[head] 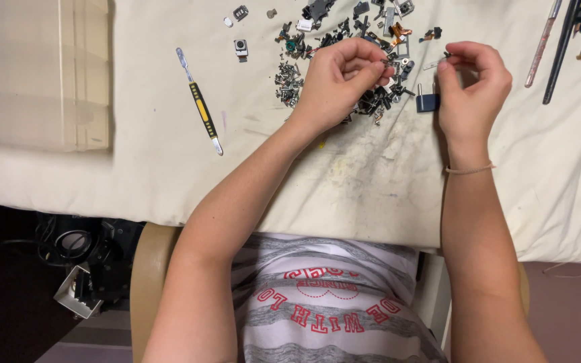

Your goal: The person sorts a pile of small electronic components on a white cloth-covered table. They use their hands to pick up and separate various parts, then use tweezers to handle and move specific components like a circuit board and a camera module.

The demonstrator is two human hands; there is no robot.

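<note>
Here, small metal part [436, 64] between hands, pinched.

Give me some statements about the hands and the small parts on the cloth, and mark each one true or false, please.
1. The left hand is over the pile of small parts. True.
2. The right hand pinches a small thin piece at its fingertips. True.
3. The yellow-and-black pry tool is in the left hand. False: it lies alone on the cloth, left of both hands.
4. A dark blue block sits beside the right hand. True.
5. The right wrist is bare. False: it wears a thin band.
</note>
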